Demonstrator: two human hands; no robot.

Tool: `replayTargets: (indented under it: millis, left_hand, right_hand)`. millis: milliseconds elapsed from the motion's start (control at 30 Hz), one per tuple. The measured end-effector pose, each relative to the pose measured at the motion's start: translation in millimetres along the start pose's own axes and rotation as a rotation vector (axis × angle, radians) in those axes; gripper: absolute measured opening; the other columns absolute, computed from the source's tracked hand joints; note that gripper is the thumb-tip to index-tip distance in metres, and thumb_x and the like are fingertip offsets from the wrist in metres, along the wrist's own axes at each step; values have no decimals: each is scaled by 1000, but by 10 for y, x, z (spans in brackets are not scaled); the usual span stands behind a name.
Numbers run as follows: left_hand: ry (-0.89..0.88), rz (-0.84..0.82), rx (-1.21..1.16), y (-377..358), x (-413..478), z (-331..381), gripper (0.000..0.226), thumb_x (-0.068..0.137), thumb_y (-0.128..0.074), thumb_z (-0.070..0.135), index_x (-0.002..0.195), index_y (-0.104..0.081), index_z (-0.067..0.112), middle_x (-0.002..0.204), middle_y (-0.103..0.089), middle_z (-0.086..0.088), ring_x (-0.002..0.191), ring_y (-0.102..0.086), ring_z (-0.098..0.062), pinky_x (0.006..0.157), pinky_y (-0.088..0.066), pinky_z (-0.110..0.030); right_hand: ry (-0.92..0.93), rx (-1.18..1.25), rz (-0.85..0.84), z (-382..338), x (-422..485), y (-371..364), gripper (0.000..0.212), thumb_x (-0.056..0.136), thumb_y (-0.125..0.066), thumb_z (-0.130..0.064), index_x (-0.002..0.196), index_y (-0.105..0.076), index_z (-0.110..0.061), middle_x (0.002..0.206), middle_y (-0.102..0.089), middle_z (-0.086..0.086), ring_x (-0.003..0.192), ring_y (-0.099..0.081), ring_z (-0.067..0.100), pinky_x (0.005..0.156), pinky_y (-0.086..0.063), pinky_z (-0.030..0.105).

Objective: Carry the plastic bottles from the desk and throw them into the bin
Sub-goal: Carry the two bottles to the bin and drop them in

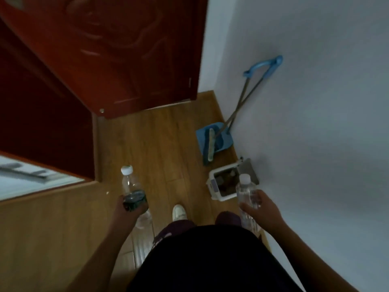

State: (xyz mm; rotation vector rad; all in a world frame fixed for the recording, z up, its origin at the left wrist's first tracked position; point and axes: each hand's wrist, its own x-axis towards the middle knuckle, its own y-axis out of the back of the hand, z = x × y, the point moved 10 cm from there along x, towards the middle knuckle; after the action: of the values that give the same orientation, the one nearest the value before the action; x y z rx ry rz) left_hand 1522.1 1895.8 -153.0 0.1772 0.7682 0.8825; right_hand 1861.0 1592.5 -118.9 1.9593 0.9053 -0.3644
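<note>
Right hand (260, 204): wrapped round the mid-body of a clear bottle (246, 191), cap above the fingers, base below the palm
Left hand (131, 205): closed on the dark label band of a second bottle (130, 186); a further clear bottle (144, 220) seems to hang under the same grip
Bin (226, 183): lid up, just beyond the right-hand bottle, by the wall
Handling: look empty, so likely light; thin walls should dent under squeeze; smooth plastic, so hold at label or waist
Dustpan (212, 139): past the bin, well apart from both grips
</note>
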Motion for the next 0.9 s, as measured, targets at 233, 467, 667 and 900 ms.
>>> replayTargets:
  millis: [233,467,667,900]
  left_hand:
    - [-91,-148,90,-358,978,637,59,68,-87,54,115,-64,27,106,-72,9,94,-71,-14,82,-59,-42]
    - [-128,-152,124,-558,1088,1500,61,76,-86,27,127,-54,18,113,-63,0,100,-62,-22,84,-52,-39]
    - [-169,-117,149,-462,1346,1911,64,71,-88,36,124,-54,23,113,-66,0,101,-65,-23,83,-55,-42]
    - [-203,-163,167,-676,1541,2257,63,76,-86,22,129,-54,17,115,-64,-2,104,-63,-23,76,-51,-33]
  right_hand:
    - [-96,102,122,119,109,189,53,82,-77,-38,126,-53,-21,106,-59,-10,93,-60,12,80,-46,27]
    - [-161,242,204,195,403,334,58,78,-78,-45,126,-55,-21,110,-66,-6,94,-65,14,77,-47,28]
    - [-130,279,210,33,646,460,53,78,-78,-43,121,-57,-20,105,-65,-7,95,-65,14,77,-46,28]
    - [-134,303,238,40,903,606,52,79,-78,-43,121,-57,-19,105,-67,-5,91,-65,14,73,-48,26]
